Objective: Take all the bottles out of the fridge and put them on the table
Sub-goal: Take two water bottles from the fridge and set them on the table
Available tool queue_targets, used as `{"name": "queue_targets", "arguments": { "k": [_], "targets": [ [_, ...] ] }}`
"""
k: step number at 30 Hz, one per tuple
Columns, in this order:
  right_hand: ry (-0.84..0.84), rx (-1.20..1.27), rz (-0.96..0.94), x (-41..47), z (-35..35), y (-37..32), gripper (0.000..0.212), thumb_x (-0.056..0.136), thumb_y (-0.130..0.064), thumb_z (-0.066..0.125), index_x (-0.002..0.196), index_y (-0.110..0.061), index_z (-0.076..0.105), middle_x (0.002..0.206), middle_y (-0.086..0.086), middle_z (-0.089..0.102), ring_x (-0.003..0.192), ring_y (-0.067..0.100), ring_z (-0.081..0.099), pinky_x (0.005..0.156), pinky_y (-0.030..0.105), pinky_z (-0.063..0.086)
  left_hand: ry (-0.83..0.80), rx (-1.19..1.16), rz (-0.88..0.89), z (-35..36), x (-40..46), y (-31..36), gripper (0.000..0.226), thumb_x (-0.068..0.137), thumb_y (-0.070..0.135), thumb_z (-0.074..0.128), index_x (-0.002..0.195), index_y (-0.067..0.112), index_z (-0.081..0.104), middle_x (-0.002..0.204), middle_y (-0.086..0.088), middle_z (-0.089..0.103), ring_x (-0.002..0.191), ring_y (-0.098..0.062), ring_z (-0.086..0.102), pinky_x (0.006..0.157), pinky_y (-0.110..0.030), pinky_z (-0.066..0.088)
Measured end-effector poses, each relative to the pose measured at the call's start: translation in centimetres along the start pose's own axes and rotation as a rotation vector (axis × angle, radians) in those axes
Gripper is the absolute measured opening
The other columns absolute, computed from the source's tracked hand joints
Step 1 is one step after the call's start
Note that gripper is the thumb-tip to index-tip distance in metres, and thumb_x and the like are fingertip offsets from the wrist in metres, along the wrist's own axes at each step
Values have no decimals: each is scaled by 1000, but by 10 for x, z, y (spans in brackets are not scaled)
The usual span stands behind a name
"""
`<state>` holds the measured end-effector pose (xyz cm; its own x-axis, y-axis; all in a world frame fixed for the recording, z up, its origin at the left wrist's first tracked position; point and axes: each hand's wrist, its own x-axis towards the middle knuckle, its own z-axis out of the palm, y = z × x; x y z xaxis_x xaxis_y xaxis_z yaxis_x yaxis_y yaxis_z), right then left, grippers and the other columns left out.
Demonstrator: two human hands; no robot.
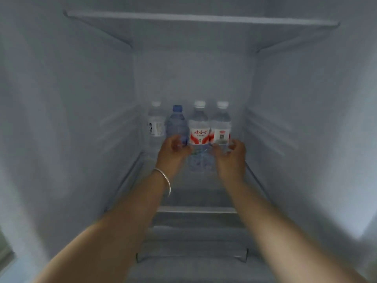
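Observation:
Several clear water bottles stand in a row at the back of a glass fridge shelf [195, 195]. From the left: a white-capped bottle [156, 123], a blue-capped bottle [177, 123], and two white-capped bottles with red labels [199, 127] [221, 123]. My left hand [172, 153], a bangle on its wrist, curls around the lower part of the blue-capped bottle. My right hand [230, 158] wraps its thumb and fingers around the lower part of the rightmost red-label bottle. Both bottles still stand upright in the row. The bases of these two bottles are hidden behind my hands.
The fridge's white side walls close in on the left and right. An upper shelf [200, 19] runs overhead. Below the front lip of the bottle shelf, a lower shelf and a drawer front [191, 256] show. The table is out of view.

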<state>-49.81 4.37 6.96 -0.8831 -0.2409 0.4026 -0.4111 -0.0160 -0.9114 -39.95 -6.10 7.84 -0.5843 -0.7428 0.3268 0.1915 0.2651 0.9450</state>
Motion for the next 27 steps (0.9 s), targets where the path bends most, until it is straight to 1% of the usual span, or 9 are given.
{"name": "queue_targets", "arguments": {
  "k": [3,5,7,9,12,14,18,21,27],
  "targets": [
    [38,-99,23,24,3,14,54,79,-32,72,122,-9,50,113,6,53,105,24,54,88,31,45,-4,50,15,8,26,-15,19,79,11,71,97,9,64,90,-5,66,81,-14,63,59,-18,51],
    [25,-124,41,37,6,24,69,77,-37,73,133,-7,45,128,11,49,115,26,52,98,40,44,4,17,11,15,35,-21,23,83,9,69,85,26,54,86,10,57,74,4,60,58,-6,48],
    [-9,-114,21,46,9,29,68,76,-38,74,131,-10,47,125,6,51,110,18,54,94,35,47,-8,-5,-8,24,43,-26,33,83,10,69,82,33,46,86,16,52,76,7,54,63,-3,48],
    [-98,-40,28,54,11,32,50,76,-35,76,115,-12,55,113,1,60,92,7,61,75,20,50,-39,5,-1,30,48,-30,27,76,26,76,97,20,59,98,5,65,88,-7,64,82,-21,56],
    [-258,108,81,66,18,39,46,79,-35,75,112,-6,62,104,9,71,80,9,72,58,15,52,-47,-14,-18,37,58,-38,71,65,43,81,120,6,56,115,-8,67,102,-18,67,86,-34,57],
    [-306,157,113,73,21,41,49,76,-39,76,111,-7,64,102,10,72,81,11,73,59,19,55,-39,-63,-53,42,62,-43,64,70,33,80,121,5,54,115,-7,66,99,-16,66,82,-25,57],
    [-336,184,111,78,25,43,46,69,-38,81,105,-11,69,101,10,74,86,18,73,72,32,59,-24,-77,-59,49,68,-51,96,45,66,81,118,7,58,111,-8,70,98,-19,69,86,-39,57],
    [-288,229,133,74,30,45,68,56,-49,84,109,-10,66,102,11,73,87,24,73,73,41,60,-9,-89,-53,51,71,-57,93,48,64,81,116,6,59,110,-9,71,100,-21,69,88,-42,56],
    [-213,296,110,55,31,28,34,74,-30,79,99,-30,55,95,-11,67,86,7,67,79,31,57,42,-115,-9,42,56,-45,61,68,40,81,114,8,57,105,-5,71,92,-14,69,74,-19,57]
  ]
}}
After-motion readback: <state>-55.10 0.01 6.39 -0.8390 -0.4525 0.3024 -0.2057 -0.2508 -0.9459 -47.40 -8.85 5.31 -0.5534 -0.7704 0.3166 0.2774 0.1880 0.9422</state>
